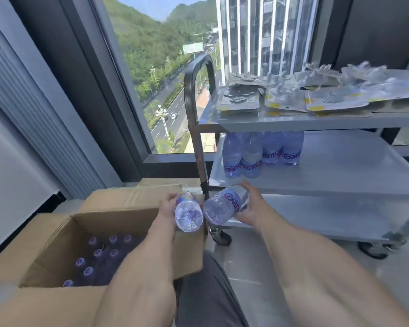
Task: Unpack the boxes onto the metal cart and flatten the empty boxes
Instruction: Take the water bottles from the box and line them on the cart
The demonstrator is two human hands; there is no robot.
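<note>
A tall window [165, 74] with a dark frame [99, 90] looks down from high up on green hills, a tree-lined road with cars, and a glass tower in bright sun. Ribbed grey panels [31, 119] cover the wall at left. The floor [257, 267] is pale, glossy tile.

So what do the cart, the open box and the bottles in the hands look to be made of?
Cart: brushed steel by its dull grey sheen, likely stainless. Box: matte brown corrugated cardboard, creased flaps. Bottles: clear, glossy thin plastic; you see through them.
</note>
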